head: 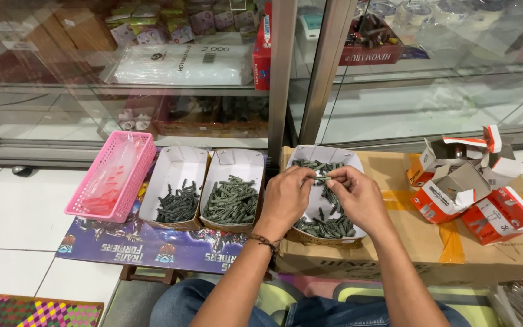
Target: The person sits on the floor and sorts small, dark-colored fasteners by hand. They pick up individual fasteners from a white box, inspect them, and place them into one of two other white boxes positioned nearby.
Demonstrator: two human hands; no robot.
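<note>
While over white tray (353,158), left hand (286,197), right hand (358,197) pinch grey plug (320,178)

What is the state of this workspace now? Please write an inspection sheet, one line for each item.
Surface: brown cardboard box and a printed poster board on white floor tiles.
Job's things: three white paper trays of grey wall plugs; the right tray sits under the hands.
Clutter: pink basket holding a plastic bag; torn orange and white cartons.
Hands: left hand and right hand pinch one grey plug together.
Cables: nothing seen.
Surroundings: glass display cabinet with packaged goods.
</note>
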